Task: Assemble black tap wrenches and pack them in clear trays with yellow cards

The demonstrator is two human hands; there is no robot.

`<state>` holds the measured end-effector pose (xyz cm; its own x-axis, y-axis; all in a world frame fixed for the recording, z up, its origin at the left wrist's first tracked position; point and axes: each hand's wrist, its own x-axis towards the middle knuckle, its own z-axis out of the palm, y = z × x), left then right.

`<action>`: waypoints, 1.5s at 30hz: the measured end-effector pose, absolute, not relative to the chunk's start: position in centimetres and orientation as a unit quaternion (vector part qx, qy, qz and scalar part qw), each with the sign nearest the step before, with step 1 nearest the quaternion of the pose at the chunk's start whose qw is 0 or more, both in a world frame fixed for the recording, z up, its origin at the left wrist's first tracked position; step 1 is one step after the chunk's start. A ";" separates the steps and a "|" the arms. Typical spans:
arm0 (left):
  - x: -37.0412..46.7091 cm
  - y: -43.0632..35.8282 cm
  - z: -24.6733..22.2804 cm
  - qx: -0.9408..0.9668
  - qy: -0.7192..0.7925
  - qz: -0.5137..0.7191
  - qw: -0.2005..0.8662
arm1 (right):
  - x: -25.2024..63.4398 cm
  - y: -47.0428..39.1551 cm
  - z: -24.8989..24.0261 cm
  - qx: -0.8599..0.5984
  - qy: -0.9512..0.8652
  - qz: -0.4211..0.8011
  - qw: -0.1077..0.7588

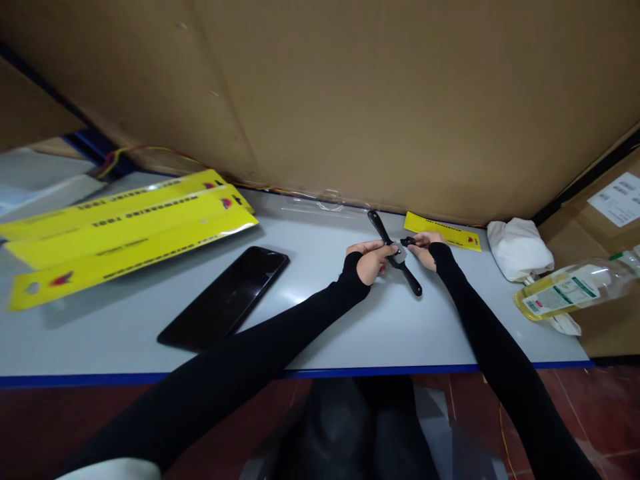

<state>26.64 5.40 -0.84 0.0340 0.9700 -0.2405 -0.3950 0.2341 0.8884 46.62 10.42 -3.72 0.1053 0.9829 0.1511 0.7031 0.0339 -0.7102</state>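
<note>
Black tool in both hands, right of the tabletop's middle

Tool (400,260) held above the tabletop (310,280), between near and back edges, handles slanting. Left hand (370,262): fingers clamped on its middle, probably to steady it and leave the metal plate reachable. Right hand (426,248): fingers pinched on a small black part (407,241), just beside the plate; contact with the tool, cannot tell. Fingertip pinch likely suits so small a piece.

Yellow cards (135,230) overlap toward the left end, perhaps stacked aside to free working room. Phone (225,297) near the front edge. Short card (470,239) and clear plastic (327,203) along the back edge. White cloth (517,247) and bottle (560,290) by the right end.

Surface pale, glossy, blue-edged. Cardboard wall (350,100) behind; reddish tiled floor (590,413) below.
</note>
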 end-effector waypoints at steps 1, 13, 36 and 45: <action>26.7 5.4 -0.8 0.320 0.450 0.530 0.644 | 46.6 10.4 -3.8 -0.658 -0.638 0.209 0.341; 26.9 4.8 0.0 0.290 0.453 0.550 0.639 | 45.0 5.4 1.0 -0.566 -0.566 0.340 0.494; 27.2 4.7 -0.5 0.312 0.399 0.592 0.627 | 43.6 4.6 0.1 -0.530 -0.567 0.399 0.488; 27.0 4.6 -0.5 0.365 0.397 0.606 0.584 | 43.4 4.5 0.0 -0.518 -0.509 0.464 0.507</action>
<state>26.96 4.56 -0.51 -0.0503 0.9985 -0.0215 -0.4188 -0.0015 0.9081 43.35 4.46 -0.01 0.0522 0.9980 0.0358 0.0572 0.0328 -0.9978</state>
